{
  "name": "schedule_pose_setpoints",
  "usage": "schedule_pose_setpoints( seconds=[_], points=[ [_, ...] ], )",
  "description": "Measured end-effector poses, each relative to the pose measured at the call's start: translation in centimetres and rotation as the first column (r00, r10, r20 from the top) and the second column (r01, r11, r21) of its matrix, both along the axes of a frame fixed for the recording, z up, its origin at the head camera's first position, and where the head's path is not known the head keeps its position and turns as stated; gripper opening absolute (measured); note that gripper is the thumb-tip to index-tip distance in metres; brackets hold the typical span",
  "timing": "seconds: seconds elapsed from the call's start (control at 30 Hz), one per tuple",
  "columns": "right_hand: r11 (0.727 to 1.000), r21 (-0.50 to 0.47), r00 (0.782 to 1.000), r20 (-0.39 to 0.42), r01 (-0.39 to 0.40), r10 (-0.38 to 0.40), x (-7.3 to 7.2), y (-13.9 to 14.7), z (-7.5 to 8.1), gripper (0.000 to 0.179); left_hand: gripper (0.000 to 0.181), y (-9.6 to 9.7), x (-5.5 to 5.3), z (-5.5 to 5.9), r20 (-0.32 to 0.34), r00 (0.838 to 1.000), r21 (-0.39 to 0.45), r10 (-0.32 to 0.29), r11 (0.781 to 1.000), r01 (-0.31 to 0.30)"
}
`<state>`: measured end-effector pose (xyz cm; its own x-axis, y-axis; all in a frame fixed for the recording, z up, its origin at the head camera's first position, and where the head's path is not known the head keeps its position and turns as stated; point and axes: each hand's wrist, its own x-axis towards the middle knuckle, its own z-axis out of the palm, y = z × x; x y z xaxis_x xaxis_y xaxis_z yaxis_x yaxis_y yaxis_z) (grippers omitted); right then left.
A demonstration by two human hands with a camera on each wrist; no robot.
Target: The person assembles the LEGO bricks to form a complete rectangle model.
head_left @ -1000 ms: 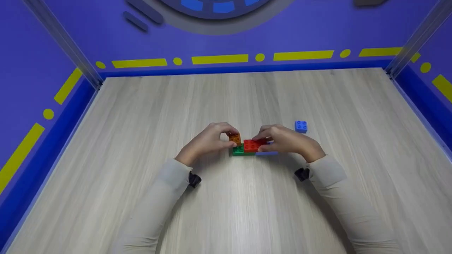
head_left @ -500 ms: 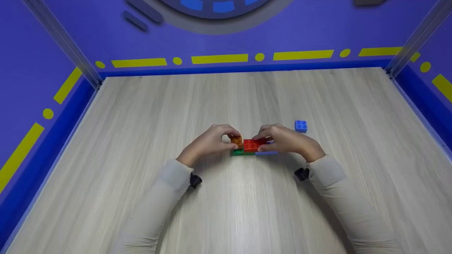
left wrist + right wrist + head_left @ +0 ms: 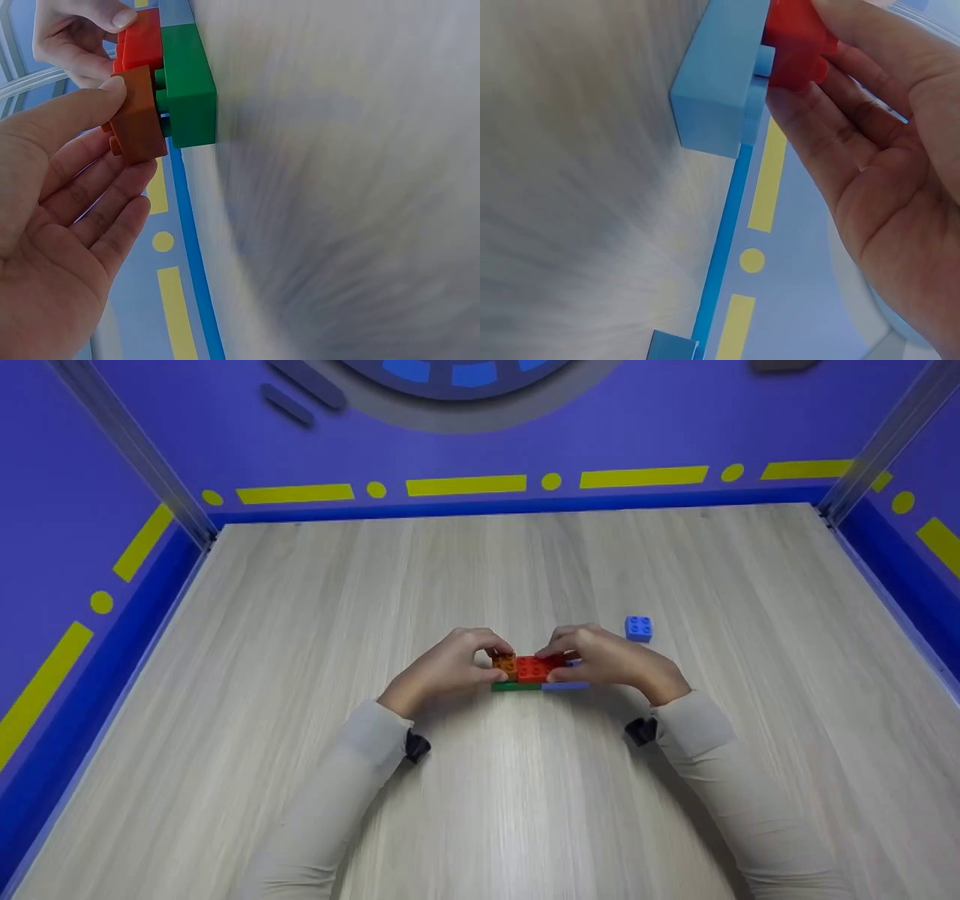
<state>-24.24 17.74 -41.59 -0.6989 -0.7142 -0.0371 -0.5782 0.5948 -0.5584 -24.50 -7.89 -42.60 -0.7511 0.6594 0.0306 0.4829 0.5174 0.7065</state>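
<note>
My left hand [image 3: 450, 666] pinches an orange-brown toy brick [image 3: 141, 116] between thumb and fingers. The brick is over the studs at the left end of a green brick [image 3: 187, 86], slightly tilted, with green studs showing in the gap. My right hand [image 3: 604, 658] grips a red brick [image 3: 534, 669], which sits across the green brick and a light blue brick [image 3: 724, 79]. Green and blue stand end to end on the table. At the right end of the light blue brick, bare studs show in the right wrist view.
A loose small blue brick [image 3: 638, 628] with studs up lies behind my right hand. The wooden table [image 3: 480, 810] is bounded by blue panels [image 3: 480, 457] with yellow marks at the back and sides.
My left hand has lowered the orange-brown brick toward the green one, covering its bare studs in the head view. The right hand and red brick stay put.
</note>
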Motion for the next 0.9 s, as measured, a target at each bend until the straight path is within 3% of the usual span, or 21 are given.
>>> schedule_pose_setpoints(
  seconds=[0.23,0.9],
  points=[
    [1.000,0.000,1.000,-0.010,-0.001,0.001,-0.09,0.06,-0.14,0.032,0.030,0.06,-0.08,-0.17,-0.028,0.999,-0.022,-0.016,1.000,0.015],
    [1.000,-0.010,1.000,0.016,0.011,-0.011,-0.03,-0.02,-0.01,0.034,0.031,0.01,0.22,-0.36,-0.009,1.000,0.002,0.010,1.000,-0.010]
  ],
)
